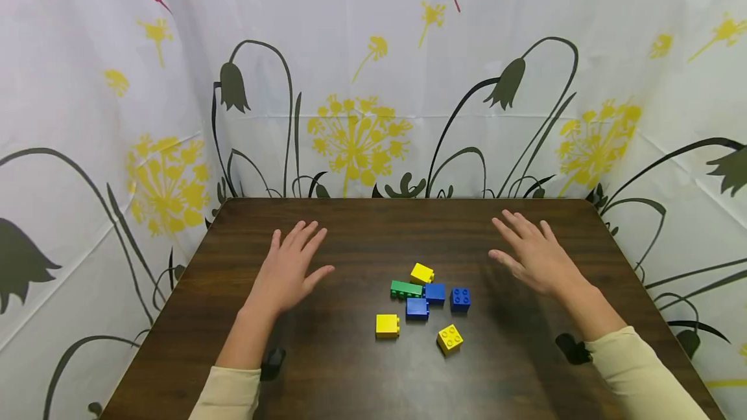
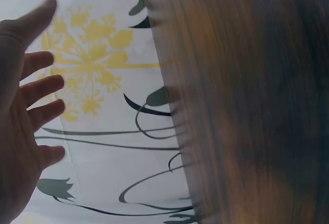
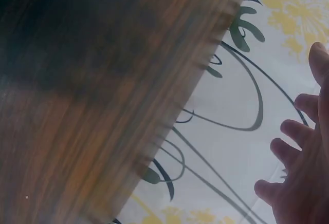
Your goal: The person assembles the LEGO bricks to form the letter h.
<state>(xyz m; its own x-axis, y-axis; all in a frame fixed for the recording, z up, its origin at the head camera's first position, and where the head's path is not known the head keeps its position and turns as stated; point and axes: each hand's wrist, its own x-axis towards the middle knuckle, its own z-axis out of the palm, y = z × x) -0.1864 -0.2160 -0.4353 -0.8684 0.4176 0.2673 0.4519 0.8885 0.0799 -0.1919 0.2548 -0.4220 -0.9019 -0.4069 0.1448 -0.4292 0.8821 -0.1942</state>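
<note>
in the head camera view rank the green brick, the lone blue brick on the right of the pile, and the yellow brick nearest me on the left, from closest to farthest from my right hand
1. Lone blue brick, on the pile's right, nearest the right hand.
2. Green brick, on the pile's left.
3. Yellow brick, front left, farthest.

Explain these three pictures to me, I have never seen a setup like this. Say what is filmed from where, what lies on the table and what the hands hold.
A person wears three cameras. The large picture comes from the head, looking down at a dark table. The other two come from the wrists; each shows that hand's open palm, the blurred table edge and the flowered cloth behind. The left hand and right hand are spread, fingers straight, holding nothing. Between them lie seven bricks: a green brick, three yellow bricks and three blue bricks.
</note>
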